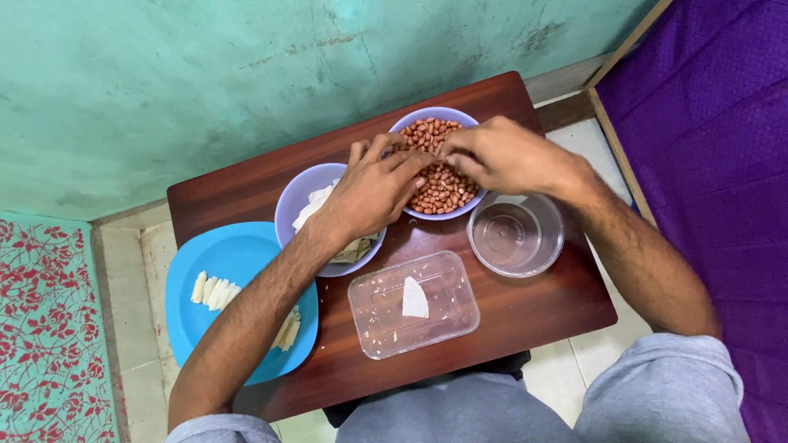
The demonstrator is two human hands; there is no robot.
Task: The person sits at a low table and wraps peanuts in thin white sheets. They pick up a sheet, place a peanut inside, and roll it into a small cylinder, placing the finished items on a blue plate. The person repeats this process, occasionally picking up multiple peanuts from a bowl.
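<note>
My hands, left (373,190) and right (501,154), meet fingertips together over the peanut bowl (443,193) at the bench's (525,303) far edge; I'd pinch lightly, staying above it.

Lilac bowl (408,123) of red-brown peanuts (443,190), upright, far edge of wooden table

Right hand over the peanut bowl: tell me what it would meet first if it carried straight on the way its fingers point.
The right hand points toward the left hand, fingertips almost touching above the lavender plastic bowl of red-skinned peanuts. It would probably meet those fingers first, though depth is unclear.
</note>
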